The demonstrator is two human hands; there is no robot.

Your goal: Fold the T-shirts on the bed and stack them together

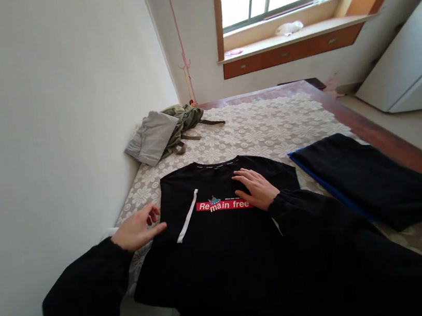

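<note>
A: From the head view, the black T-shirt [221, 230] lies flat on the bed cover [270, 129], chest up. Which step?

B: Smoothing before a fold, I'd judge. The right hand [257, 189] presses flat, fingers spread; the left hand [137, 230] hovers at the sleeve edge, fingers loosely curled, holding nothing. Next it needs a pinch on that sleeve

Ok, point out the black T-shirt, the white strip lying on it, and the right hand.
black T-shirt [216, 251]: head view, on the plain front below the red print.
white strip [188, 216]: head view, midway along its length.
right hand [257, 189]: head view, back of the hand, flat on the shirt.
</note>
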